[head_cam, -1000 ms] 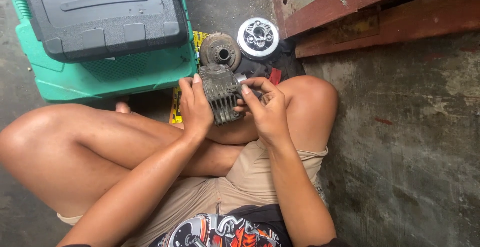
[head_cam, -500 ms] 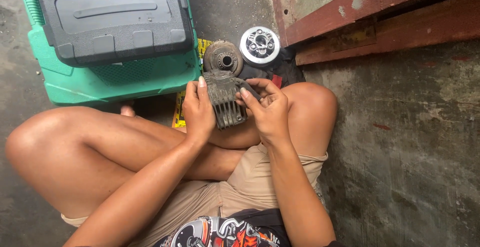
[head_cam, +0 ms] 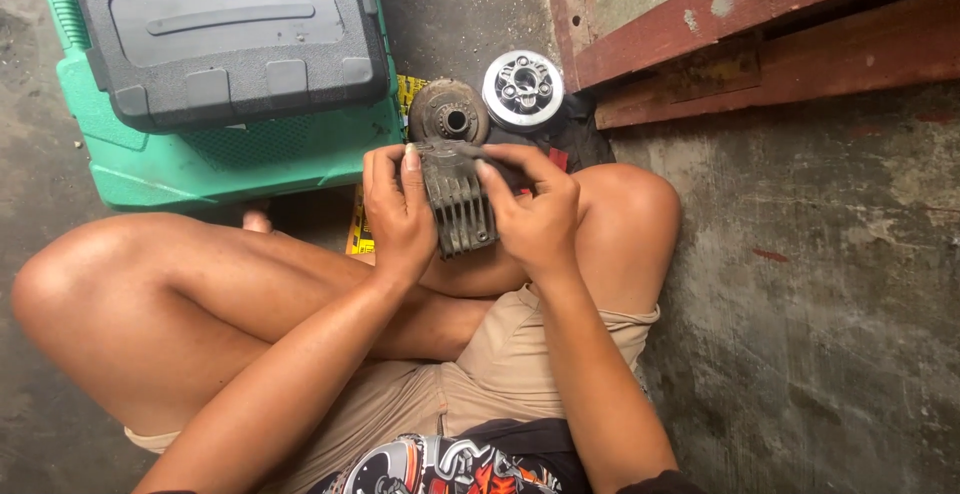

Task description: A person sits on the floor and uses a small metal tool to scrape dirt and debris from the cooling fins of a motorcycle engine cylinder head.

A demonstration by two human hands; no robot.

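Observation:
I sit cross-legged on a concrete floor and hold a dirty grey finned metal engine part (head_cam: 458, 209) above my knees. My left hand (head_cam: 397, 216) grips its left side with the fingers curled over the top. Its right side and upper edge are covered by my right hand (head_cam: 535, 216), with the fingertips pressing on the ribs. Just beyond the part, on the floor, lie a dark round metal hub (head_cam: 449, 114) and a shiny silver round disc (head_cam: 523, 89).
A grey plastic tool case (head_cam: 225, 39) rests on a green plastic case (head_cam: 230, 164) at the upper left. A yellow packet (head_cam: 358, 234) lies under my hands. Dark red wooden beams (head_cam: 760, 44) run along the upper right, beside a bare concrete floor (head_cam: 830, 304).
The view has shifted slightly. My hands have turned the finned part a little, and my right fingers have moved further across its top.

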